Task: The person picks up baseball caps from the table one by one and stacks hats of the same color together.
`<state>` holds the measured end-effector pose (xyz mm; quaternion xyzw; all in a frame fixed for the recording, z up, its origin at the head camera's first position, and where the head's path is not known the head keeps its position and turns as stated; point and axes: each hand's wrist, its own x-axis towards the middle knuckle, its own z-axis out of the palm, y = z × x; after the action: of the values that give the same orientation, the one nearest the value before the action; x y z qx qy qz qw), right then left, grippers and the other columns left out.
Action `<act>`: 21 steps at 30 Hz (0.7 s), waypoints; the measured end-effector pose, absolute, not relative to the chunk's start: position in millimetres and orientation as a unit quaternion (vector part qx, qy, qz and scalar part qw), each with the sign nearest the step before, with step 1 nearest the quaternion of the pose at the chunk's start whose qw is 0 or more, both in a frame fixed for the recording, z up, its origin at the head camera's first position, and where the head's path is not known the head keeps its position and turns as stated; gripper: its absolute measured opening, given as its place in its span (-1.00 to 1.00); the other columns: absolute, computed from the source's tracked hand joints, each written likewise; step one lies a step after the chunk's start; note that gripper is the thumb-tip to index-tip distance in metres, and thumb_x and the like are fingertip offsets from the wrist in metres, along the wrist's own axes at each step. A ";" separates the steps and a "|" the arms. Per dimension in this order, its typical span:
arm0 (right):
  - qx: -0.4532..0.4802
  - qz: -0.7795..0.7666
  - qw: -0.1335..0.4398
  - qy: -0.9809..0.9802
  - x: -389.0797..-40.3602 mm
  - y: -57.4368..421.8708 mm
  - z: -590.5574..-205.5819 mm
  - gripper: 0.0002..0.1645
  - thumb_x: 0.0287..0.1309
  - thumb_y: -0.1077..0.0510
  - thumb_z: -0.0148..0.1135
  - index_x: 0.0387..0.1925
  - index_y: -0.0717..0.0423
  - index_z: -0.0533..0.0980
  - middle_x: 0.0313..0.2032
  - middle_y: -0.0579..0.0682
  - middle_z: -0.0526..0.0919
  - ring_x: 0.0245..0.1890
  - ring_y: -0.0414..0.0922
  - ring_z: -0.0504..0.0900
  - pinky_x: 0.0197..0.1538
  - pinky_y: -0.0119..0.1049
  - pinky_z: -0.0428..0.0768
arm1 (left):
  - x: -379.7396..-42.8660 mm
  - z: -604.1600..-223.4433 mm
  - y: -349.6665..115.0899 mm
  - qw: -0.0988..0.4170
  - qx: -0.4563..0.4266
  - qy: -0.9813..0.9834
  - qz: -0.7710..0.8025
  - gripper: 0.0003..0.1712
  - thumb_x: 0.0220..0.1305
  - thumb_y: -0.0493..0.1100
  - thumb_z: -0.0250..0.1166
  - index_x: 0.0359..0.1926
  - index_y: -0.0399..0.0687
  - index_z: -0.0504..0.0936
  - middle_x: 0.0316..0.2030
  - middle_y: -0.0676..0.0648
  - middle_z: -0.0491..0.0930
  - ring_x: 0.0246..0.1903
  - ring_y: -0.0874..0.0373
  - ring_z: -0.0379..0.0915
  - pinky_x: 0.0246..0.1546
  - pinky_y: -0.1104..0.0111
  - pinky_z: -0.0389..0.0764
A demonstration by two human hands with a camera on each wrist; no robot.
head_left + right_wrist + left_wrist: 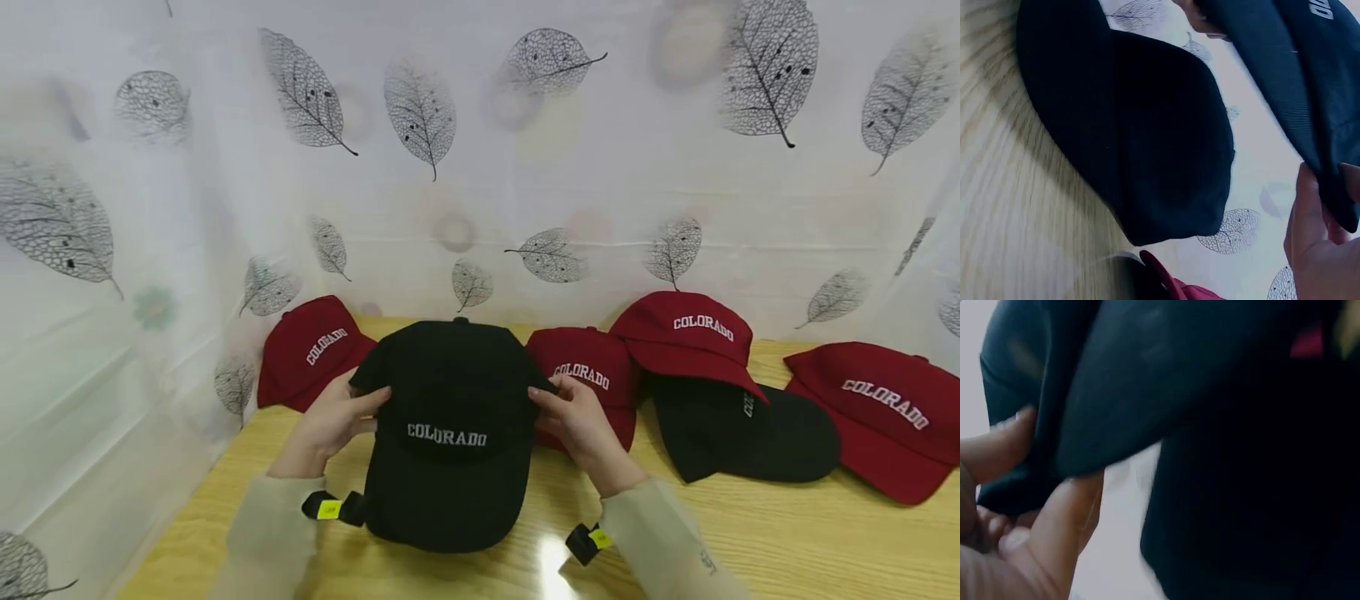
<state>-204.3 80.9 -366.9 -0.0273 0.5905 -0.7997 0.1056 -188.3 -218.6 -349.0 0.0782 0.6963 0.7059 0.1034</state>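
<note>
My left hand (336, 417) and right hand (583, 417) pinch opposite sides of a black baseball cap (457, 358), thumbs toward me. White COLORADO lettering shows on the black front in the head view. The right wrist view shows the held cap (1272, 75) tilted, its edge between my right thumb and fingers (1307, 212). Beside it, a second black cap (1169, 137) stands brim down by the wooden table; the two black caps merge in the head view. In the left wrist view, my left fingers (1063, 519) grip the dark fabric; the rest there is dim and blurred.
Red COLORADO caps stand at the left (311, 354), behind my right hand (577, 342), and at the far right (881, 408). Another red cap (686, 333) rests on a black cap (750, 442). A leaf-patterned curtain (480, 192) hangs behind the wooden table (787, 542).
</note>
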 end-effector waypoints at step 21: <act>-0.041 -0.634 0.068 0.769 -220.1 54.5 -388.2 -0.89 0.02 0.41 0.14 -0.39 0.33 0.37 -0.55 0.04 0.51 -0.54 -0.17 0.53 -0.41 -0.25 0.55 | -199.3 -368.2 -251.3 0.089 -0.012 0.834 0.545 -0.65 0.24 -0.22 0.09 -0.05 -0.42 0.36 -0.24 -0.22 0.50 -0.34 0.00 0.54 -0.23 0.14 0.50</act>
<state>-220.1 54.5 -388.2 -0.0414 0.7694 -0.6338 0.0684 -199.3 -251.3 -368.2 -0.0118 0.8335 0.5451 0.0888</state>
